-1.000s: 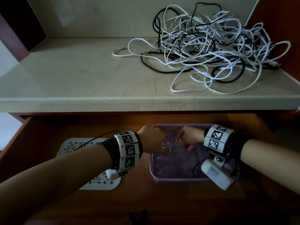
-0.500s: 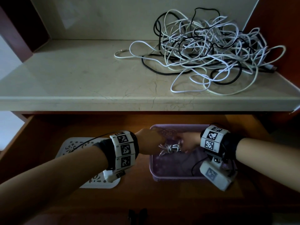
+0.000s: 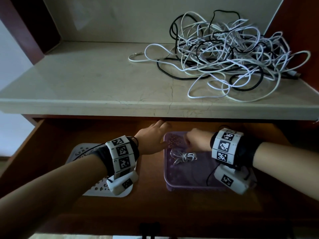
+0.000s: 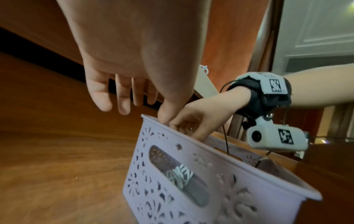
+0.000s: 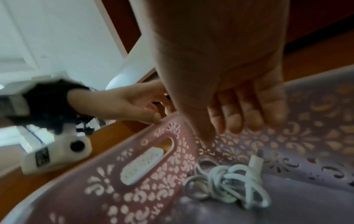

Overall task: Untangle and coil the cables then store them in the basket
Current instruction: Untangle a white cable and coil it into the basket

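Note:
A white cable coil (image 3: pixel 183 156) lies loose on the floor of the purple basket (image 3: pixel 189 184); it also shows through the handle slot as the coil (image 4: pixel 180 174) and below my fingers as the coil (image 5: pixel 226 177). My right hand (image 3: pixel 189 144) hovers just above it inside the basket, fingers loosely curled, holding nothing. My left hand (image 3: pixel 158 129) is beside the basket's far left corner, fingers relaxed and straight, thumb at the rim (image 4: pixel 153 121). The cable tangle (image 3: pixel 229 54), white and black, sits on the upper shelf at right.
The marble shelf (image 3: pixel 86 80) overhangs the wooden lower level, its front edge just above my hands. A white perforated tray (image 3: pixel 81 150) lies left of the basket, partly under my left forearm. Wooden side walls close in on both sides.
Both hands held the coil over the basket a second ago; it now lies released inside. My left hand has lifted away towards the basket's far left corner, my right hand has risen slightly.

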`<action>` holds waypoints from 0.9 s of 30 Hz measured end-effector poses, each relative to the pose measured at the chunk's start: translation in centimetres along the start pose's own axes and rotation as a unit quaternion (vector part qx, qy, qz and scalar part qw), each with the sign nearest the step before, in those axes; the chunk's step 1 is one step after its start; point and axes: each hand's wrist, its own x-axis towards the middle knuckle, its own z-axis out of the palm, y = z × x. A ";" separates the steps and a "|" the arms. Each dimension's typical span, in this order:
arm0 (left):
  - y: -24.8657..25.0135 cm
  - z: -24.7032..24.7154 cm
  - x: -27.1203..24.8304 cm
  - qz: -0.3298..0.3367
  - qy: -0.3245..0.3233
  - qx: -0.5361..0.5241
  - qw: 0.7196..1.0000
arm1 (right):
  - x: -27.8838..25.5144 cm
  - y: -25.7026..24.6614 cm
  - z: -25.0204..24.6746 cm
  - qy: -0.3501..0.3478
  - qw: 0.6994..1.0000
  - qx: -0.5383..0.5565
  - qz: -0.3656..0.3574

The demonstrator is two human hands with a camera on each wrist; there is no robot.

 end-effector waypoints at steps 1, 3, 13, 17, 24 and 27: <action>-0.1 0.0 0.0 -0.014 -0.013 -0.024 1.000 | 0.2 -0.3 -0.1 0.006 1.000 -0.010 -0.016; -0.4 -0.1 0.2 -0.034 -0.044 -0.078 0.995 | 0.8 -0.8 0.3 -0.015 0.999 -0.032 -0.040; -1.0 -0.1 0.8 -0.042 -0.125 -0.154 0.979 | 2.1 -1.4 1.8 -0.007 0.997 -0.047 -0.053; -1.2 0.0 1.0 -0.040 -0.122 -0.147 0.981 | 2.7 -1.6 2.3 -0.006 0.998 -0.028 -0.059; -1.2 0.1 1.1 -0.049 -0.138 -0.139 0.979 | 1.8 -1.5 1.6 -0.019 0.998 -0.010 -0.055; -1.0 -0.2 1.1 -0.051 -0.154 -0.119 0.980 | 1.6 -1.4 1.0 -0.020 0.999 0.016 -0.046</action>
